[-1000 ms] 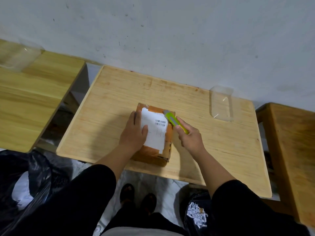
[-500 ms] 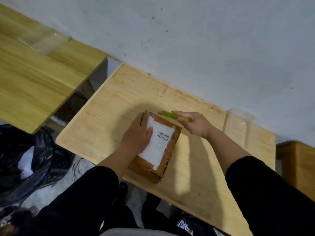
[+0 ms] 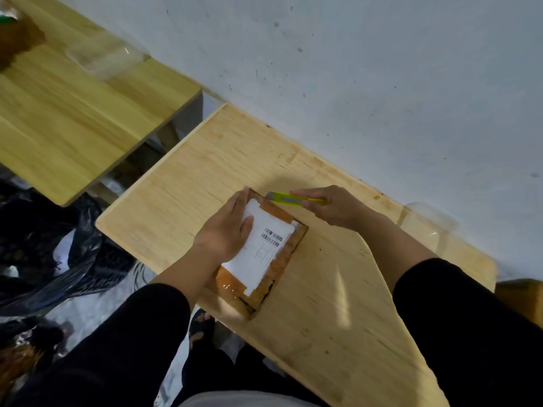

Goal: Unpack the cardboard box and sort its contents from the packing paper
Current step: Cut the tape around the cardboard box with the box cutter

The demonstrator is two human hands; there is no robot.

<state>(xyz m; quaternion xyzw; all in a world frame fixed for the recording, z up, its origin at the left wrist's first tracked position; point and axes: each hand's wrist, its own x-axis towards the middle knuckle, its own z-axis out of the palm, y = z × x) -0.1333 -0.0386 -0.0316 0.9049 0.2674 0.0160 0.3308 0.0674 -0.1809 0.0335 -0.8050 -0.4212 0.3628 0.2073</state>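
A small taped cardboard box with a white shipping label lies flat on the light wooden table. My left hand presses flat on the box's left half, fingers spread over the label. My right hand grips a yellow-green utility knife. The knife's tip sits at the box's far edge, near its top corner. The box stays sealed with brown tape.
A clear plastic tray rests at the table's far right by the white wall. A second wooden table on the left carries another clear tray. Black rubbish bags lie on the floor at left. A wooden stool stands at right.
The knife has moved from the box's right edge round to its far edge. My left hand stays pressed on the box. The camera has tilted and shifted left.
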